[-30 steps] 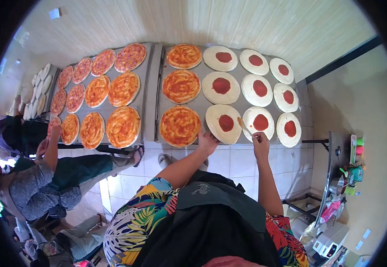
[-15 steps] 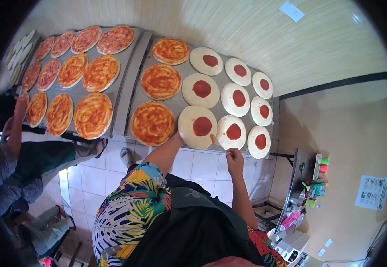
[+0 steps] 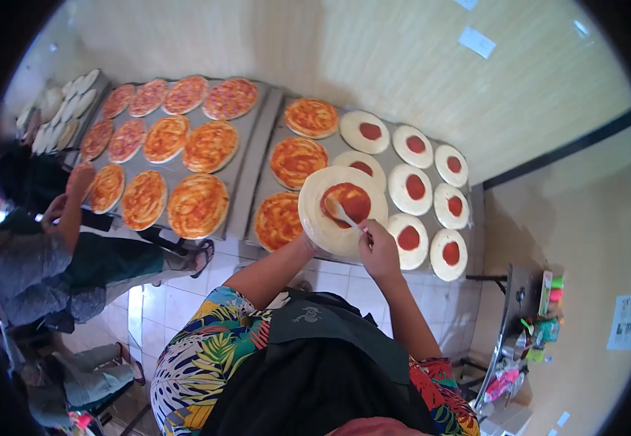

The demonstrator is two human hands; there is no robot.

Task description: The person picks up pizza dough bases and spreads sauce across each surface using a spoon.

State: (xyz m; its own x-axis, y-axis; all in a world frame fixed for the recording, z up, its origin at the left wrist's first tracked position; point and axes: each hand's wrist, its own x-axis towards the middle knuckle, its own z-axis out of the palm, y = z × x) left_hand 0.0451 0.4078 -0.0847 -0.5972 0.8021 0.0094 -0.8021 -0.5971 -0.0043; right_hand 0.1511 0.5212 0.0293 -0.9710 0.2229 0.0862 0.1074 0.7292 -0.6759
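Note:
A round pizza base (image 3: 344,243) is held up above the table, supported from beneath by my left hand (image 3: 307,245). Most of that hand is hidden under the dough; only its edge near the wrist shows. My right hand (image 3: 379,251) grips a spoon (image 3: 345,215), its bowl resting in the red sauce (image 3: 357,202) at the base's middle. The sauce is partly smeared towards the left. Behind it, another dough base (image 3: 373,168) with a sauce spot is partly covered. Sauce-coated bases (image 3: 299,161) lie to the left; several with plain round sauce spots (image 3: 415,187) lie to the right.
A second metal table (image 3: 235,196) on the left bears sauced and topped pizzas. Beside it stands another person (image 3: 32,261), one hand (image 3: 76,185) at its edge. At the right, a side table (image 3: 501,327) holds bottles, a pot and packets. A wall runs behind the tables.
My left hand has raised a pizza base off the table. The spoon in my right hand has moved left into its sauce, which is now spread wider. The view has shifted too.

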